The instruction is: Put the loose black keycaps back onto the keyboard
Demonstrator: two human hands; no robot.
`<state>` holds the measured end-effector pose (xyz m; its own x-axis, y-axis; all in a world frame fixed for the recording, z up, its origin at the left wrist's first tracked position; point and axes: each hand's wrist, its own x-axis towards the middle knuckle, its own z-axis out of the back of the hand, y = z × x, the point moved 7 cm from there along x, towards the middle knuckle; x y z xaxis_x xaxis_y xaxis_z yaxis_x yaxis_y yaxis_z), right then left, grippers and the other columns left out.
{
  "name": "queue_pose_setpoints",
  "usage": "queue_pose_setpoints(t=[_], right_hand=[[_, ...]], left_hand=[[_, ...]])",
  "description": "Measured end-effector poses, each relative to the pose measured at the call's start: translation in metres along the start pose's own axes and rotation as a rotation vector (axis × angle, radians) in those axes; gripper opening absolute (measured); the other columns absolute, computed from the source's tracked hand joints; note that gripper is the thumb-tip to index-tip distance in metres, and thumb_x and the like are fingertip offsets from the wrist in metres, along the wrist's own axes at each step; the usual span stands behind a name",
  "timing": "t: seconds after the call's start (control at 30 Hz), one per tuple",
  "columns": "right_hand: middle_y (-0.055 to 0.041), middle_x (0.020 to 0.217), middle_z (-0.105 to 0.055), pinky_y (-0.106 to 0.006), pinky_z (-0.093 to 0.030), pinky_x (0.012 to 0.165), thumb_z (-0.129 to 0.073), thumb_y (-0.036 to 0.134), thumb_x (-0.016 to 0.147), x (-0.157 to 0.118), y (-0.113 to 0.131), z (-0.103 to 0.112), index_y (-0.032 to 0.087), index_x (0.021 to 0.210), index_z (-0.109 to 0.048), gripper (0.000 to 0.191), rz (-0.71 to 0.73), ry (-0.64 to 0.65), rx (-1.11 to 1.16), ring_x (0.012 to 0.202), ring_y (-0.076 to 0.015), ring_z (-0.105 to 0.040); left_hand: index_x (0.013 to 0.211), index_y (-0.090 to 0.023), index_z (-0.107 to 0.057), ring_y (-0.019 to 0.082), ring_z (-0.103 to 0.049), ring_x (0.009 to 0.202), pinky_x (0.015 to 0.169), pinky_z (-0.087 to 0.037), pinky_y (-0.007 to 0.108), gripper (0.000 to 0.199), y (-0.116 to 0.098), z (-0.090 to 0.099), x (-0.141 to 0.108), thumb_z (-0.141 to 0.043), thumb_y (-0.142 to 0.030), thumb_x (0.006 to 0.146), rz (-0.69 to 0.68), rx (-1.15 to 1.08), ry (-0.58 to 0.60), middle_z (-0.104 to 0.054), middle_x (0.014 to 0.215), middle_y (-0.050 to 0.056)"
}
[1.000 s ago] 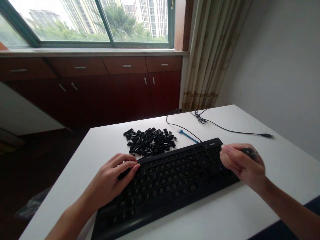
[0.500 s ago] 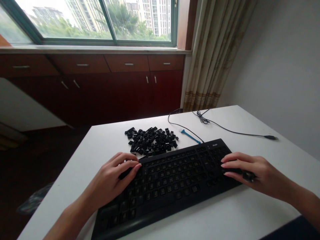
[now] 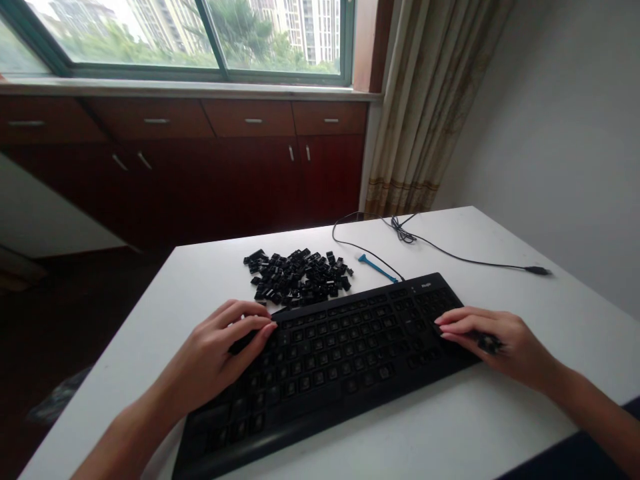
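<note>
A black computer keyboard (image 3: 320,357) lies at a slant on the white table, its key positions mostly bare of caps. My left hand (image 3: 233,343) is closed on its upper left corner, thumb and fingertips against the frame. Over the number pad at the right end is my right hand (image 3: 483,333), its fingertips pinched close together on the keys. Several small black keycaps (image 3: 487,343) show in the curl of that palm; what lies between the fingertips is hidden. A heap of loose black keycaps (image 3: 300,277) sits behind the keyboard.
A blue plastic tool (image 3: 377,268) lies behind the keyboard, beside its black cable (image 3: 450,255), which is bundled at the back and ends in a plug at the right. Past the table's far edge stand red-brown cabinets (image 3: 240,180) under a window, and a curtain (image 3: 410,120).
My right hand has shifted slightly left over the number pad, and its thumb has drawn nearer the fingertips. My left hand keeps its place on the keyboard. The whole view has shifted a little.
</note>
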<state>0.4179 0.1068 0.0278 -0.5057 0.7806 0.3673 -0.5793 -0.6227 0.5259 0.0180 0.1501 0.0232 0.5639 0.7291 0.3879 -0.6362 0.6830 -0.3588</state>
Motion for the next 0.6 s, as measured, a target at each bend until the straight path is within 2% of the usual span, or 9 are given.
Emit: queue_pose_setpoints(t=[0.3,0.47,0.57,0.6], right_hand=[[-0.0075,0.111,-0.070,-0.026,-0.059,0.082,-0.064,0.008,0.090,0.001,-0.002,-0.002,0.022,0.106,-0.067,0.022,0.017,0.103,0.039,0.096,-0.0170,-0.071],[-0.0063,0.111,-0.069,-0.027,-0.056,0.083,-0.067,0.016,0.090,0.008,0.001,0.000,0.023,0.102,-0.068,0.014,-0.075,0.180,0.043,0.096,-0.0166,-0.069],[-0.0076,0.114,-0.069,-0.029,-0.055,0.079,-0.079,0.025,0.081,0.009,-0.001,0.009,0.023,0.111,-0.066,0.032,-0.175,0.109,0.068,0.091,-0.0181,-0.068],[-0.0079,0.112,-0.069,-0.029,-0.054,0.075,-0.081,0.027,0.080,0.008,-0.002,0.012,0.023,0.109,-0.066,0.033,-0.210,0.058,0.101,0.087,-0.0177,-0.066]], left_hand=[[0.107,-0.024,-0.065,0.019,-0.059,0.104,0.088,-0.051,0.033,0.016,0.001,0.000,-0.001,-0.062,-0.017,0.093,-0.005,0.010,0.002,-0.062,0.112,0.005],[0.107,-0.024,-0.065,0.020,-0.060,0.103,0.087,-0.051,0.033,0.016,0.003,-0.002,-0.002,-0.061,-0.019,0.093,-0.007,0.010,-0.002,-0.062,0.112,0.006],[0.107,-0.024,-0.065,0.019,-0.060,0.103,0.088,-0.051,0.032,0.015,0.001,0.000,-0.001,-0.062,-0.019,0.093,-0.009,0.017,-0.003,-0.062,0.112,0.005],[0.107,-0.024,-0.065,0.019,-0.060,0.103,0.088,-0.051,0.032,0.014,0.000,0.000,-0.001,-0.062,-0.020,0.094,-0.007,0.018,-0.001,-0.062,0.112,0.005]])
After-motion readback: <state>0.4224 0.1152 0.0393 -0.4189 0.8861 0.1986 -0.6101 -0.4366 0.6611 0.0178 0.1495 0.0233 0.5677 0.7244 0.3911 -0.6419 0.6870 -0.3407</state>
